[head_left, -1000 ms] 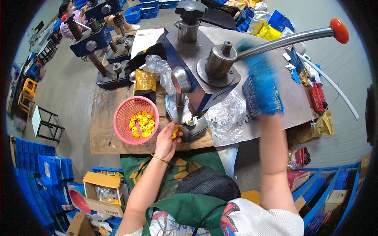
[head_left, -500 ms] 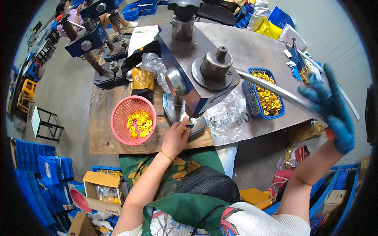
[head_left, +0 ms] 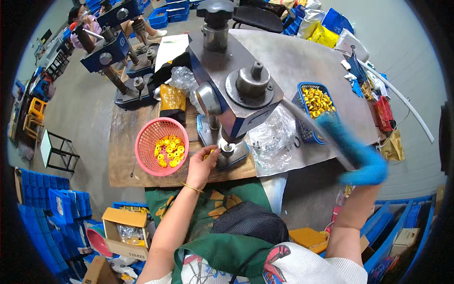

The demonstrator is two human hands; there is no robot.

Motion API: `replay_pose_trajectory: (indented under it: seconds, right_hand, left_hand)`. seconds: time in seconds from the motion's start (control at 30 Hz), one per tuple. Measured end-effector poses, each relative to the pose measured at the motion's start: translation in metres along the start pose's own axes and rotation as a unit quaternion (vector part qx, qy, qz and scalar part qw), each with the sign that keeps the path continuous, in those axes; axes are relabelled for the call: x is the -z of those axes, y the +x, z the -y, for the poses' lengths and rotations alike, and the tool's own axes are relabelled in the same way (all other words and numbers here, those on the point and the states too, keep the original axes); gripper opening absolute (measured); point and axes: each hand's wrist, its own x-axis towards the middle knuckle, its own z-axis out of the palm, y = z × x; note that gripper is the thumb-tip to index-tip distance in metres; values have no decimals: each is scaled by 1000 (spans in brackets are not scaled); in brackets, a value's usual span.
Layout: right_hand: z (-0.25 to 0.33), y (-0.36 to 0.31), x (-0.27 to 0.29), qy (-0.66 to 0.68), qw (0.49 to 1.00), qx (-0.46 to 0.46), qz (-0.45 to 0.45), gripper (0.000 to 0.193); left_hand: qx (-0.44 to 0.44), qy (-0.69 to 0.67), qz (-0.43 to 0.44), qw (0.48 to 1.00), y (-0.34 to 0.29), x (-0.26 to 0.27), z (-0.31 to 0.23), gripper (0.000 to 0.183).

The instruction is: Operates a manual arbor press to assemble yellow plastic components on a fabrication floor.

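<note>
My bare left hand (head_left: 201, 168) is beside the foot of a hand press (head_left: 236, 90), its thumb and fingers pinched on a small yellow round part (head_left: 208, 155). Just right of the fingertips is the press's metal die (head_left: 227, 148), under the ram. My right hand (head_left: 357, 154), in a blue glove, is smeared by motion. It overlaps the long press lever (head_left: 314, 123) near the blue basket (head_left: 302, 135); whether it grips the lever is unclear. Many yellow metal-edged parts (head_left: 318, 102) fill that basket. Left of the press, a pink basket (head_left: 142, 158) holds several yellow round pieces (head_left: 169, 150).
Crumpled clear plastic (head_left: 272, 146) lies between the press and the blue basket. Behind the pink basket stands a yellow-and-black package (head_left: 172, 99). More presses (head_left: 106, 57) stand at the back left, with another person (head_left: 85, 26) beyond. Blue crates (head_left: 68, 203) are stacked lower left.
My left hand has drawn slightly left from the die, and a yellow part now shows in its fingers. My right hand has swung left from the far right toward the blue basket.
</note>
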Motion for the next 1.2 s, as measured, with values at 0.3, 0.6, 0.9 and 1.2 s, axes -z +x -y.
replay_pose_trajectory:
  seconds: [0.3, 0.6, 0.9, 1.2]
  right_hand:
    - [-15, 129, -39, -80, 930, 182, -310, 35]
    - [-164, 161, -208, -139, 961, 105, -212, 23]
    - [-151, 155, -164, -89, 980, 29, -175, 30]
    - [-133, 167, -148, -228, 956, 135, -123, 28]
  left_hand:
    - [25, -209, 2, 978, -3, -7, -15, 26]
    - [33, -78, -7, 996, 12, -1, -3, 28]
    - [-282, 360, 19, 889, 19, -25, 0, 30]
    - [-93, -28, -14, 995, 3, -3, 11, 30]
